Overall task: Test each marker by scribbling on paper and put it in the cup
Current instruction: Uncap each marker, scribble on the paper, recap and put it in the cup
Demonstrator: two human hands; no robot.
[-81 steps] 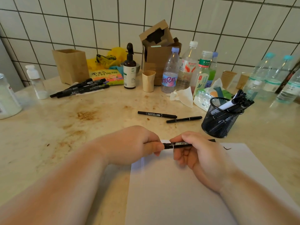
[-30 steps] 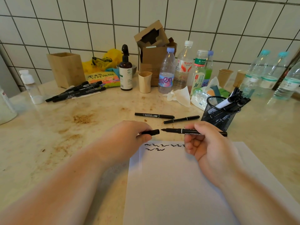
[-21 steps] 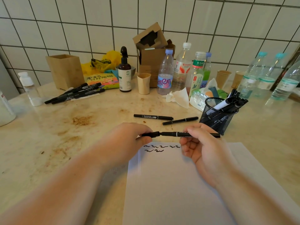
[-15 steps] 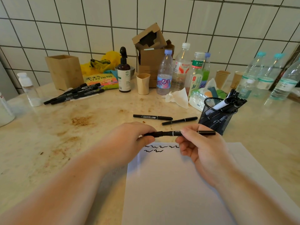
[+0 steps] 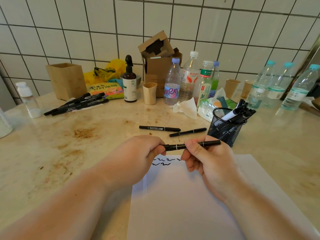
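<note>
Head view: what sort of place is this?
Probably a kitchen or pantry counter used as a makeshift work spot: a white tiled wall behind a stained stone countertop, with a crowd of water bottles and paper cups along the back.

Against tiled wall (image 5: 72, 28): wooden box (image 5: 66, 80), brown spray bottle (image 5: 129, 82) upright, beige tumbler (image 5: 149, 93), opened cardboard carton (image 5: 156, 56), clustered plastic bottles (image 5: 188, 78). Crumpled tissue (image 5: 186, 108) lying near bottles. Stained countertop (image 5: 60, 144) at left.
</note>
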